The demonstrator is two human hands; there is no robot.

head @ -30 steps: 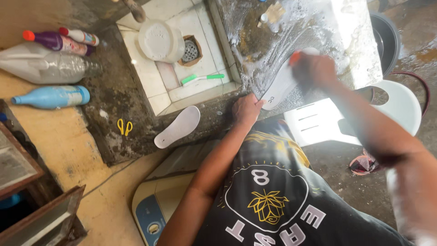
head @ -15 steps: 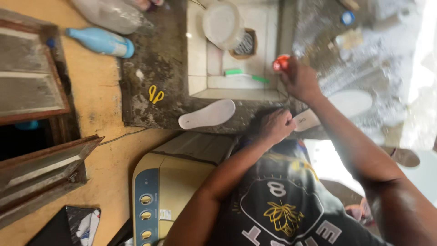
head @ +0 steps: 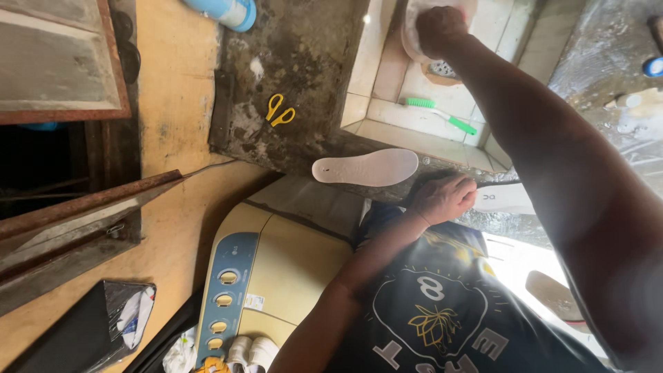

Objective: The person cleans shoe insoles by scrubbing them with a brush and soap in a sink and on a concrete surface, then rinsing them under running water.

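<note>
My left hand (head: 442, 199) grips a white shoe (head: 507, 199) that lies on the wet edge of the dark counter (head: 304, 62), just above my lap. My right arm stretches to the top of the view. There my right hand (head: 440, 29) sits curled inside a white plastic bowl (head: 413, 41) in the tiled basin (head: 387, 90). Its fingers point away from me, so what they hold is hidden. A white insole (head: 366, 168) lies on the counter's edge, left of my left hand.
A green toothbrush (head: 442, 114) lies in the basin near its drain. Yellow scissors (head: 280, 110) rest on the counter and a blue bottle (head: 224, 10) lies at the top. A cream washing machine (head: 269, 276) stands by my knees. A sandal (head: 552, 293) is on the floor at right.
My right hand, which held something red over the wet slab, has moved left into the white bowl. My left hand stays on the shoe. My head has turned left.
</note>
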